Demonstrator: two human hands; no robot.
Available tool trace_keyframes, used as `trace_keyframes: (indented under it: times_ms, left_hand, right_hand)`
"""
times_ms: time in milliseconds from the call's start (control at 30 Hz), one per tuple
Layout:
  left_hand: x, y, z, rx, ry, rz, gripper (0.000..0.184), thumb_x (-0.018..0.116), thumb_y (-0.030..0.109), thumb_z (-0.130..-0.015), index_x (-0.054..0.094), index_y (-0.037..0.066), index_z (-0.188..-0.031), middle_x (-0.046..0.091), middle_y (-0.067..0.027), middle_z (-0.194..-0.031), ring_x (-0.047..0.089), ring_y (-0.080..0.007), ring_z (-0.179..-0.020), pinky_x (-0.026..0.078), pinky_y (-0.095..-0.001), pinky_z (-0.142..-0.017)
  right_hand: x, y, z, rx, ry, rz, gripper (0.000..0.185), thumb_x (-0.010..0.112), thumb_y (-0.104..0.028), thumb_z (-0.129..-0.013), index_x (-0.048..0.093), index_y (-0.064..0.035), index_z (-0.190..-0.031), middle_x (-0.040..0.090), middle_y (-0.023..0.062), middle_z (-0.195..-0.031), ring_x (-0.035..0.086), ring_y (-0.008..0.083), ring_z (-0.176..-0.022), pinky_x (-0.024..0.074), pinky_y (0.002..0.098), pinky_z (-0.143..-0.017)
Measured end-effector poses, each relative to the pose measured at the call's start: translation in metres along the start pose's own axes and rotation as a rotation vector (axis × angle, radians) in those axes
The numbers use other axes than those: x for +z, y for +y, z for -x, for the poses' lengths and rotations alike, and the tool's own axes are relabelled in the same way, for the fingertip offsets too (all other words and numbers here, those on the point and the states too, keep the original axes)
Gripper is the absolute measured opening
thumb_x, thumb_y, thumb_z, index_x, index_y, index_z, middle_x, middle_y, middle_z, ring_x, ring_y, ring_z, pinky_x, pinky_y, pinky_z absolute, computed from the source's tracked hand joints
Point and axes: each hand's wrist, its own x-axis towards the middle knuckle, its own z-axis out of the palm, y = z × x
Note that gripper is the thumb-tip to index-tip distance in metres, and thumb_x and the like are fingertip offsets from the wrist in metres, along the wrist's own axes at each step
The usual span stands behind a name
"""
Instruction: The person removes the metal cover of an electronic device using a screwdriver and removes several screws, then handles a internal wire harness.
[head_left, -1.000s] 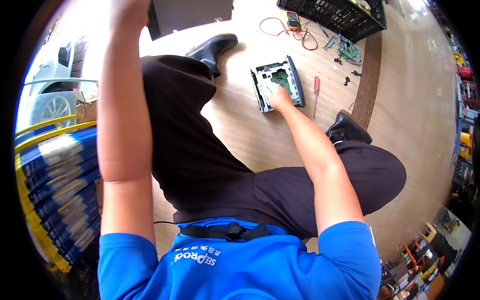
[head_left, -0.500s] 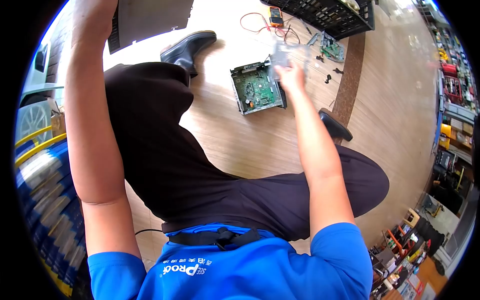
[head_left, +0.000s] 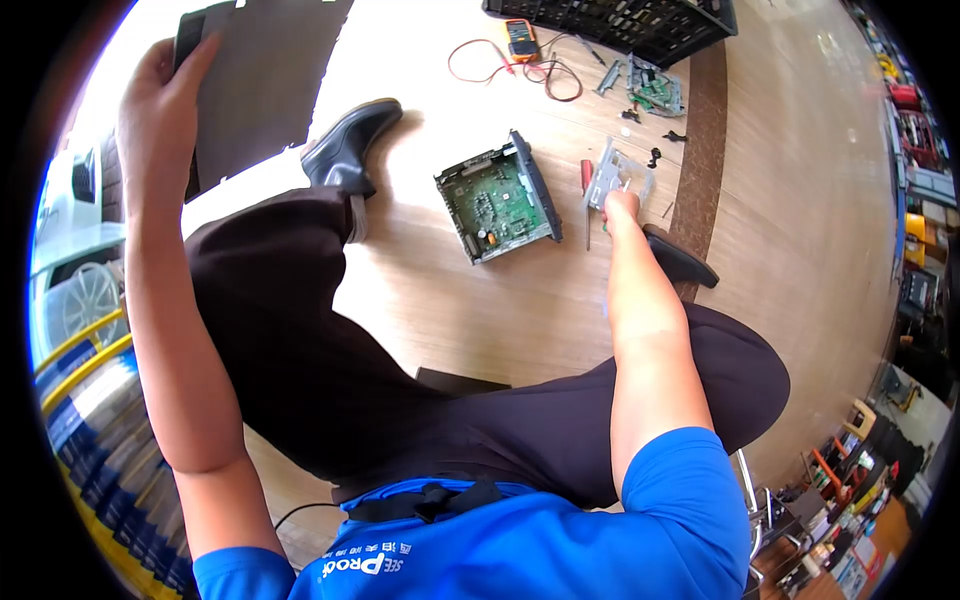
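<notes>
My left hand (head_left: 165, 110), at the upper left, grips the edge of a flat dark metal cover panel (head_left: 265, 90), its thumb on the near face. On the floor in the middle sits an opened electronic unit (head_left: 492, 205) in a metal case, its green circuit board facing up. To the right of it, my right hand (head_left: 620, 205) has its fingers closed on the near edge of a silvery metal bracket (head_left: 610, 175), low over the floor or on it. A screwdriver (head_left: 587, 180) with a red handle lies just left of the bracket.
An orange multimeter (head_left: 520, 40) with red and black leads lies farther away. Beside the black crate (head_left: 640, 25) is a green circuit board (head_left: 655, 90) with small black parts (head_left: 654, 158) near it. My boots (head_left: 350, 145) flank the unit. A dark flat piece (head_left: 460, 381) lies near my legs.
My right hand has brought the bracket from above the unit's far right side down toward me and to the right. The cover panel in my left hand shows more fully, lower in view.
</notes>
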Motion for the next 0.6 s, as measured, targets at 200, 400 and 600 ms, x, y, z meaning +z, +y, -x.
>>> trace_keyframes:
  times_ms: [200, 400, 600]
  left_hand:
    - [0.022, 0.037, 0.000, 0.032, -0.077, -0.024, 0.036, 0.064, 0.030, -0.090, 0.065, -0.001, -0.109, 0.070, -0.0113, -0.094, 0.066, -0.0184, -0.085, 0.049, -0.0311, -0.082]
    - [0.040, 0.051, 0.003, 0.000, -0.131, -0.027, 0.030, 0.064, 0.027, -0.090, 0.065, 0.001, -0.106, 0.070, -0.0100, -0.091, 0.065, -0.0169, -0.083, 0.050, -0.0309, -0.080]
    - [0.044, 0.045, -0.003, -0.026, -0.169, -0.113, 0.031, 0.065, 0.025, -0.089, 0.064, 0.000, -0.108, 0.069, -0.0081, -0.093, 0.063, -0.0144, -0.086, 0.047, -0.0283, -0.082]
  right_hand:
    - [0.029, -0.066, -0.061, -0.057, -0.239, -0.218, 0.015, 0.046, -0.007, -0.088, 0.058, -0.0033, -0.096, 0.055, 0.0073, -0.064, 0.050, 0.0164, -0.046, 0.0374, 0.0307, -0.037]
    - [0.032, -0.146, -0.112, 0.122, -0.196, -0.656, 0.013, 0.046, -0.001, -0.088, 0.049, -0.0018, -0.101, 0.053, 0.0151, -0.084, 0.054, 0.0230, -0.062, 0.0434, 0.0328, -0.047]
    - [0.030, -0.148, -0.161, 0.078, -0.324, -0.853, 0.013, 0.043, -0.002, -0.091, 0.039, 0.0083, -0.099, 0.052, 0.0238, -0.093, 0.061, 0.0341, -0.077, 0.0500, 0.0413, -0.058]
